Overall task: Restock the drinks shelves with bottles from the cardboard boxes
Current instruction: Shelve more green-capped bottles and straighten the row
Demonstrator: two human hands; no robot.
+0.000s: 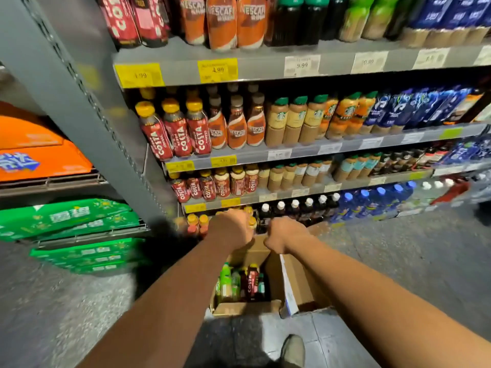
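Observation:
An open cardboard box (301, 285) stands on the floor before the shelves, with several mixed bottles (240, 284) upright in it, green-capped and red Costa ones. Both my arms reach over it to the bottom shelf (268, 197). My left hand (232, 231) is curled round a yellow-capped bottle (251, 222) among the orange drinks (198, 224) at the shelf's left end. My right hand (288, 235) is a curled fist just above the box's far edge, beside dark white-capped bottles (295, 209). What its fingers hold is hidden.
Upper shelves hold rows of Costa (176, 131), Nescafe (236, 127) and Starbucks bottles (295, 120). Blue-capped water bottles (372, 200) fill the bottom shelf to the right. Green (69, 219) and orange (39, 152) drink packs lie on a rack at the left. My shoe (292, 350) is on the grey floor.

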